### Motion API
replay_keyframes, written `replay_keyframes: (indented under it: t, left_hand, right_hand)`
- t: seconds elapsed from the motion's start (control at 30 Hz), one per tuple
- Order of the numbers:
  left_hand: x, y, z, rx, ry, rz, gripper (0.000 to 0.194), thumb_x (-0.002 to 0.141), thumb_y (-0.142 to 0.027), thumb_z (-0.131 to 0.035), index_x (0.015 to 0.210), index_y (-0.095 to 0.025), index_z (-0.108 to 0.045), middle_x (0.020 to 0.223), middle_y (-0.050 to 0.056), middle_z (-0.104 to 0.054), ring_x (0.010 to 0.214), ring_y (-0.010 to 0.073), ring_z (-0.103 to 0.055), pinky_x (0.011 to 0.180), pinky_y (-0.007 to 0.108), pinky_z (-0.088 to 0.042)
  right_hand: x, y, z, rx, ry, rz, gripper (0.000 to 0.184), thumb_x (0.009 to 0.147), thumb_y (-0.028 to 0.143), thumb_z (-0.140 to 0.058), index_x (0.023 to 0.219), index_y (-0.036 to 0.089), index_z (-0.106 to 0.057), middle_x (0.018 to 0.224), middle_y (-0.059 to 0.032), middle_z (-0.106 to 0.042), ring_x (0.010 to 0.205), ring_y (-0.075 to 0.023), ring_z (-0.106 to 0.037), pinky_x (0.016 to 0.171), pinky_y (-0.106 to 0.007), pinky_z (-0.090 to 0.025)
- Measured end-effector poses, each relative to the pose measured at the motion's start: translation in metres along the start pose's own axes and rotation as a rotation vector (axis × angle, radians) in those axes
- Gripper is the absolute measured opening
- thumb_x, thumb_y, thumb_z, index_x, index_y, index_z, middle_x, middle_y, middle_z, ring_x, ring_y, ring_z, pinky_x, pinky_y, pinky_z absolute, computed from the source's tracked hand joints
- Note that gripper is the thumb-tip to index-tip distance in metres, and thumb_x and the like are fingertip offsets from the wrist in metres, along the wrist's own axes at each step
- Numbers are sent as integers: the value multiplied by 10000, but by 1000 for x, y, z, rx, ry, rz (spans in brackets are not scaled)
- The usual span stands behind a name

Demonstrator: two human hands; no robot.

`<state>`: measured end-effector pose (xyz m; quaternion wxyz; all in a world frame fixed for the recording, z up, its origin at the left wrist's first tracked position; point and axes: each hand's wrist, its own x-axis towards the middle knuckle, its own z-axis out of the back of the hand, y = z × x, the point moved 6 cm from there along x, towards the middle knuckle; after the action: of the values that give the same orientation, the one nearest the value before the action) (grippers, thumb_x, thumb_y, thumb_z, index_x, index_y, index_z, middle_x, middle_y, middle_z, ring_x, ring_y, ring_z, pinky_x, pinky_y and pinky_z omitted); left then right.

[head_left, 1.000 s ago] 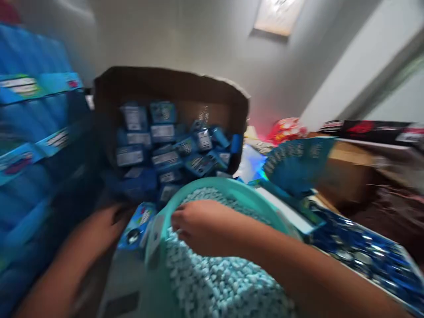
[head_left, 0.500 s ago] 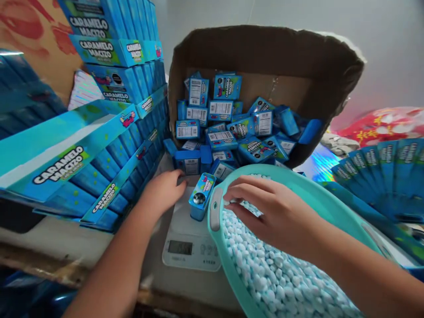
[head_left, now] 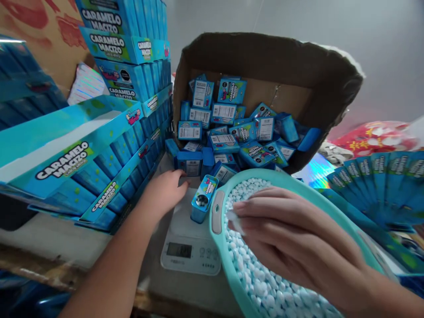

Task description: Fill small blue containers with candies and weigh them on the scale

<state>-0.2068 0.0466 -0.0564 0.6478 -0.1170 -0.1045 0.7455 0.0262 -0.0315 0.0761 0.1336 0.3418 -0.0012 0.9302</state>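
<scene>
Over the turquoise tub point(head_left: 217, 212) is my right hand point(head_left: 291, 234), its fingertips closed on a pale, blurred piece of candy point(head_left: 236, 221). Small white-and-blue candies point(head_left: 261, 282) fill the tub below it. My left hand point(head_left: 167, 190) rests at the left side of the white kitchen scale point(head_left: 179, 232), thumb and fingers apart with nothing visible in them, close to a blue box lying behind it. On the scale stands a small blue candy box point(head_left: 206, 190) with a round dark opening in its top. The scale's display digits are not readable.
A big cardboard box point(head_left: 291, 53) lies behind, its mouth facing me, with many blue candy boxes point(head_left: 223, 143) spilling out. Stacked display cartons point(head_left: 112, 128) stand at the left. More blue packages point(head_left: 380, 185) fan out at the right, near a red patterned bag point(head_left: 380, 139).
My right hand has moved nearer to me and its fingertips now hold a pale piece of candy. My left hand has stayed beside the scale. The view has shifted slightly.
</scene>
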Motion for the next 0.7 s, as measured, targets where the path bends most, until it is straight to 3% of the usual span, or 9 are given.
replay_keyframes:
  t: [0.13, 0.37, 0.43, 0.57, 0.7]
  left_hand:
    - [-2, -3, 1, 7, 1, -22, 354, 980, -445, -479, 1180, -248, -695, 1176, 93, -735, 1077, 295, -688, 830, 354, -534]
    - [-3, -4, 6, -2, -69, -39, 337, 974, -420, -502, 1211, -244, -666, 1180, 86, -720, 1103, 325, -675, 907, 434, -547]
    - [-4, -2, 10, -29, -164, -20, 387, 964, -405, -532, 1292, -217, -614, 1260, 108, -677, 1176, 341, -636, 979, 465, -533]
    - [-10, 3, 20, -75, -445, 5, 659, 940, -335, -592, 1509, -93, -363, 1499, 215, -452, 1404, 380, -434, 1148, 505, -425]
    - [-11, 9, 18, -80, -510, 40, 736, 939, -302, -592, 1545, -29, -275, 1561, 263, -337, 1471, 420, -308, 1189, 552, -363]
  right_hand:
    - [10, 3, -13, 139, -13, 64, 192, 935, 75, -603, 1105, 121, -678, 1131, -97, -762, 1057, -177, -706, 809, -338, -653]
    - [9, 7, -7, 85, -18, 76, 185, 891, 49, -653, 1060, 117, -687, 1122, -109, -766, 1019, -188, -713, 765, -345, -644]
    - [10, 7, -6, 72, -30, 86, 188, 882, 49, -661, 1058, 109, -688, 1123, -117, -763, 1013, -194, -712, 761, -347, -639]
    - [10, 6, -5, 49, -55, 119, 194, 888, 41, -660, 1075, 86, -684, 1152, -123, -751, 1026, -186, -691, 805, -350, -627]
    - [13, 4, -8, 55, -44, 76, 170, 912, 46, -645, 1066, 93, -701, 1137, -106, -750, 1031, -163, -679, 833, -321, -612]
